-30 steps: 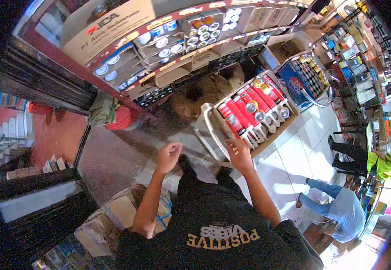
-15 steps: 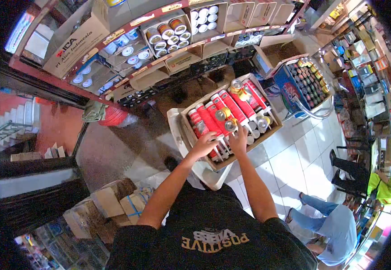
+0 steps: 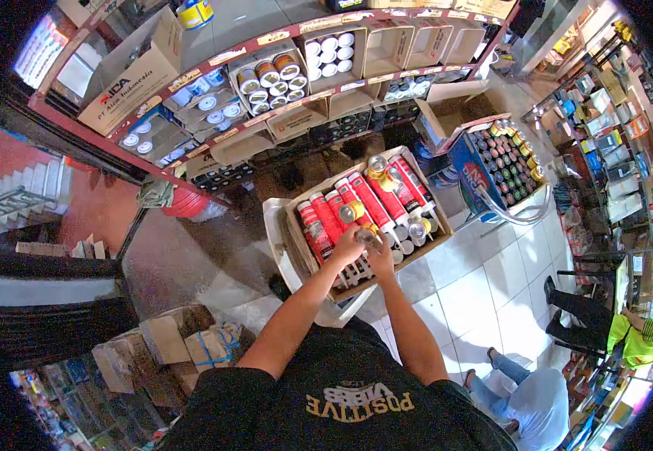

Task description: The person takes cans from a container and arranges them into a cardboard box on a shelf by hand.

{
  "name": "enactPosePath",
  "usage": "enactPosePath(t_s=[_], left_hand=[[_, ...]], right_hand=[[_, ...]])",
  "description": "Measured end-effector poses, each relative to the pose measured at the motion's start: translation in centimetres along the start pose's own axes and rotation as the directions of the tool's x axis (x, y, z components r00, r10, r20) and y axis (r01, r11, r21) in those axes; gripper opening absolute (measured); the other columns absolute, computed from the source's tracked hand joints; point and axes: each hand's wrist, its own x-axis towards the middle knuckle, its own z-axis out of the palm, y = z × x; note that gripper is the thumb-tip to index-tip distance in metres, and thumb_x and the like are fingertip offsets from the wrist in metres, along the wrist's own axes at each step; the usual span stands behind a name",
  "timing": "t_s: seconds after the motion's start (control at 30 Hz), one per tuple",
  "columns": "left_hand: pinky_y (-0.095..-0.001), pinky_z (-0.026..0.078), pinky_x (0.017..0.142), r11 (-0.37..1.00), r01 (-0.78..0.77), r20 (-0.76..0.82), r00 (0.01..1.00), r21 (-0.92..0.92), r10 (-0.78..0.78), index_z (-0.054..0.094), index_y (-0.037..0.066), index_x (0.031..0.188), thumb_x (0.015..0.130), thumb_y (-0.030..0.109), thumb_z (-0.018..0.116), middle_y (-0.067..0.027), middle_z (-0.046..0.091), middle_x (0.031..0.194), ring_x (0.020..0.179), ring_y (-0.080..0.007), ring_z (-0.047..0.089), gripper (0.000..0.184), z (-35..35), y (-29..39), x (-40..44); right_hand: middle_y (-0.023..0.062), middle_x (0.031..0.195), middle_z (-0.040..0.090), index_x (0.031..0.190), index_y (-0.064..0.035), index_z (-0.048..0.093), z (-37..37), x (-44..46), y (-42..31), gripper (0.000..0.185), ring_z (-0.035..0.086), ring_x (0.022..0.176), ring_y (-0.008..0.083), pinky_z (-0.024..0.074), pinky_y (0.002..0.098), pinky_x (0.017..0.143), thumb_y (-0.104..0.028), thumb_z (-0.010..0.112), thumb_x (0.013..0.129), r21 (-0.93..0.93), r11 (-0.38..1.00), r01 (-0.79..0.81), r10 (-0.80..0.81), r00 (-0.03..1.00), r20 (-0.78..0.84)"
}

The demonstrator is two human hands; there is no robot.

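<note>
My left hand and my right hand come together over the near side of an open cardboard box. Between them is a small can with a metallic end, and the fingers of both hands close round it. Red sealant cartridges with white nozzles lie side by side in the box. On top of the cartridges rest several small gold-and-silver cans, among them a gold can just beyond my left hand and another can at the far side. Grey-topped cans stand at the right.
The box rests on a white plastic chair. Behind it, shelves hold paint cans and cardboard boxes. A blue carton of small cans stands right. Taped cartons lie left. A person in jeans is at lower right.
My left hand has moved right to meet my right hand, and both now grip a can lifted off the cartridges. The whole view has shifted slightly.
</note>
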Motion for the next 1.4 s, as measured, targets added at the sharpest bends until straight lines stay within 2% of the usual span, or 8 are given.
enactPosePath(t_s=[0.03,0.07,0.17,0.37,0.47,0.77,0.97,1.4], left_hand=[[-0.0401,0.049,0.092,1.0,-0.002,-0.004,1.0,0.004,0.002,0.057,0.003,0.128,0.077,0.004,0.058,-0.0168,0.068,0.114,0.111,-0.0279,0.064,0.051,0.1,-0.1,-0.6],[-0.0398,0.05,0.091,1.0,-0.021,-0.068,0.997,0.015,0.022,0.058,0.002,0.128,0.077,0.003,0.058,-0.0164,0.068,0.112,0.11,-0.0271,0.064,0.051,0.3,-0.2,-1.4],[-0.0388,0.052,0.089,0.985,0.047,-0.099,0.993,-0.169,-0.064,0.06,0.001,0.126,0.078,-0.003,0.056,-0.0164,0.067,0.112,0.107,-0.0274,0.064,0.048,-0.2,2.3,-4.8],[-0.0443,0.042,0.105,0.866,-0.391,-0.141,0.883,0.311,0.449,0.061,0.008,0.128,0.077,-0.004,0.061,-0.0176,0.057,0.129,0.126,-0.0356,0.05,0.053,-3.9,3.4,-10.4],[-0.0459,0.033,0.113,0.839,-0.368,-0.143,0.879,0.401,0.455,0.057,0.013,0.133,0.075,-0.002,0.062,-0.0209,0.047,0.14,0.135,-0.0396,0.041,0.06,-6.8,5.0,-13.9],[-0.0393,0.046,0.102,0.974,-0.225,-0.25,0.944,-0.02,0.213,0.051,0.008,0.137,0.08,0.009,0.075,-0.0153,0.049,0.139,0.126,-0.0274,0.052,0.062,-17.7,4.8,-21.7],[-0.0372,0.051,0.095,0.986,-0.132,-0.268,0.951,0.106,0.156,0.046,0.007,0.14,0.078,0.024,0.082,-0.0128,0.06,0.127,0.113,-0.0241,0.06,0.074,-25.9,3.6,-25.2],[-0.0367,0.049,0.098,0.947,-0.322,-0.446,0.847,0.001,0.288,0.053,0.007,0.134,0.077,0.012,0.082,-0.0091,0.063,0.124,0.116,-0.0208,0.061,0.064,-41.3,3.2,-29.3]], right_hand=[[0.0135,0.131,0.061,0.152,-0.0111,0.032,0.3,0.3,1.4,0.066,0.063,0.106,0.0212,0.0528,0.0317,0.083,-0.009,0.059,0.092,0.065,0.991,0.114,-0.117,0.992,0.036],[0.0116,0.125,0.061,0.15,-0.0086,0.032,-1.5,-1.0,-7.3,0.062,0.062,0.1,0.0167,0.052,0.0272,0.078,-0.009,0.057,0.093,0.451,0.822,-0.348,0.325,0.937,0.131],[0.0125,0.122,0.06,0.148,-0.0068,0.031,-1.7,-2.1,-12.4,0.059,0.062,0.103,0.0184,0.0532,0.0293,0.08,-0.009,0.055,0.094,0.621,0.638,-0.455,0.465,0.871,0.161],[0.0146,0.124,0.053,0.126,-0.0007,0.056,0.5,-5.6,-12.9,0.052,0.057,0.115,0.0259,0.0555,0.0378,0.086,0.011,0.071,0.077,0.644,0.684,-0.343,0.309,0.936,0.17],[0.0092,0.105,0.061,0.122,-0.0026,0.057,2.3,-7.2,-16.1,0.03,0.063,0.093,0.0188,0.053,0.0305,0.073,-0.019,0.061,0.096,0.665,0.544,-0.511,0.458,0.845,0.275],[-0.0005,0.085,0.061,0.1,-0.0019,0.063,10.2,-10.4,-24.3,0.024,0.054,0.078,0.0056,0.0433,0.0221,0.066,-0.025,0.059,0.101,0.291,0.871,-0.395,0.288,0.893,0.346],[-0.0009,0.077,0.061,0.102,-0.0011,0.064,16.9,-9.9,-26.3,0.024,0.055,0.068,0.0073,0.0449,0.0231,0.063,-0.025,0.061,0.099,0.162,0.976,-0.146,0.062,0.897,0.437],[0.0088,0.118,0.066,0.128,-0.0018,0.06,30.3,-10.9,-34.4,0.036,0.06,0.108,0.0153,0.0481,0.0308,0.094,-0.019,0.064,0.097,0.212,0.97,-0.118,-0.023,0.824,0.566]])
